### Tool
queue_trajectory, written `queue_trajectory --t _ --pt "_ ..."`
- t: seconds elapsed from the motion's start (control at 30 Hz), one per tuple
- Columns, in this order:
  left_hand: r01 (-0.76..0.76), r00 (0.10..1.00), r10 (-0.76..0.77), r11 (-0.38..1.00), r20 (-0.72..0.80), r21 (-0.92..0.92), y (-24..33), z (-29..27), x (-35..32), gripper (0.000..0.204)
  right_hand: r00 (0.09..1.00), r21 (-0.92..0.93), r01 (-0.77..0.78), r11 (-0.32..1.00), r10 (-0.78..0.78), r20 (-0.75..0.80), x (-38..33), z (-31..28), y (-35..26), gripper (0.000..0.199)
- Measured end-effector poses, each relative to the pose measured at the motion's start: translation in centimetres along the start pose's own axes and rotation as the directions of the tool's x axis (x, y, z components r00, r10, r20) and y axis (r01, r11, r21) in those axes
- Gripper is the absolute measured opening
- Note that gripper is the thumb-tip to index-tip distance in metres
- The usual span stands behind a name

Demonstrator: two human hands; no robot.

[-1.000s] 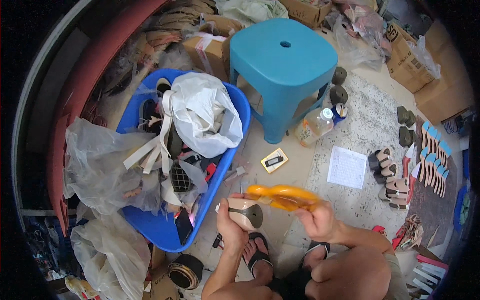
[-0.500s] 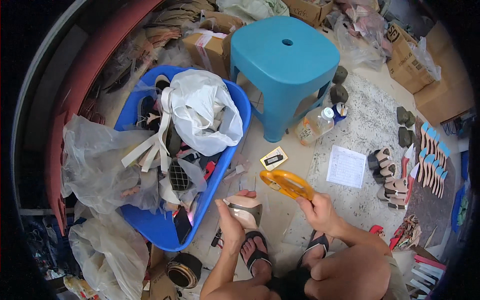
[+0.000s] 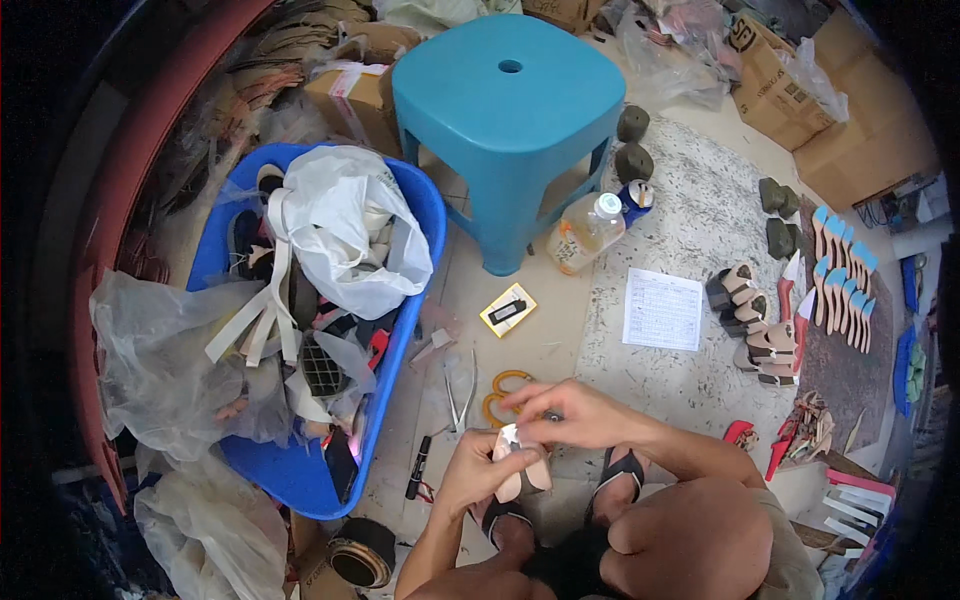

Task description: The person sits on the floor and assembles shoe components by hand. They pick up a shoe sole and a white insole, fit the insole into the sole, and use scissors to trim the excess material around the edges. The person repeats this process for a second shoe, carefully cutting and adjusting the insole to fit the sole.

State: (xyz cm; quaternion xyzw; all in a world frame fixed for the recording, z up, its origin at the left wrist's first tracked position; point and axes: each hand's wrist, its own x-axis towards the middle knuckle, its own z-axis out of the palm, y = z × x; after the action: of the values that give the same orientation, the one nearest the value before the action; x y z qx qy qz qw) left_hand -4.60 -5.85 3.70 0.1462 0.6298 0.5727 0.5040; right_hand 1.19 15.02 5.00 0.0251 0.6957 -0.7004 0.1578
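Note:
My left hand [image 3: 482, 468] is closed around a small beige shoe [image 3: 520, 482] with a dark middle strip, holding it just above my feet. Over the top end of that shoe reaches my right hand [image 3: 570, 415], its fingers apart and its lower fingertips touching or very near the shoe. A pair of scissors [image 3: 497, 411] with orange-yellow handles lies on the floor just beyond my right fingers, its blades hidden behind the hands. Metal tweezers [image 3: 459, 398] lie to the left of the scissors, and a black marker pen [image 3: 418, 468] lies nearer the tub.
A blue tub [image 3: 385, 400] of scraps and bags stands left. A teal stool [image 3: 505, 100] stands ahead, with a bottle [image 3: 585, 235] and can [image 3: 636, 200] beside it. A printed sheet [image 3: 662, 310], beige shoes [image 3: 770, 345] and blue-tipped insoles [image 3: 843, 290] lie right.
My right hand has let go of the scissors, which now lie on the floor, and has come left to the shoe. The left hand has turned the shoe. The whole view has shifted somewhat.

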Motion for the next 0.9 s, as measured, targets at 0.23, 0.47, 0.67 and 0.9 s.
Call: queue_trajectory --t 0.23,0.47,0.67,0.9 --pt "-0.410 0.802 0.184 0.861 -0.568 -0.300 -3.8 0.1 2.3 0.054 0.996 0.211 0.012 0.977 0.006 -0.088 0.0 1.0 0.2 0.017" --pt "-0.149 0.952 -0.211 0.318 -0.223 -0.936 -3.5 -0.1 3.0 0.059 0.943 0.147 0.269 0.952 -0.229 -0.241 0.2 2.6 1.8 0.015" --pt "-0.204 0.886 -0.295 0.446 -0.358 -0.872 -2.6 -1.8 1.9 0.051 0.936 -0.644 -0.326 0.692 0.140 -0.324 0.6 3.5 9.1 0.029" --pt "-0.155 0.890 -0.315 0.470 -0.329 -0.869 -0.9 -1.5 1.3 0.050 0.990 -0.912 0.073 0.404 -0.142 0.016 1.3 5.8 15.6 0.037"
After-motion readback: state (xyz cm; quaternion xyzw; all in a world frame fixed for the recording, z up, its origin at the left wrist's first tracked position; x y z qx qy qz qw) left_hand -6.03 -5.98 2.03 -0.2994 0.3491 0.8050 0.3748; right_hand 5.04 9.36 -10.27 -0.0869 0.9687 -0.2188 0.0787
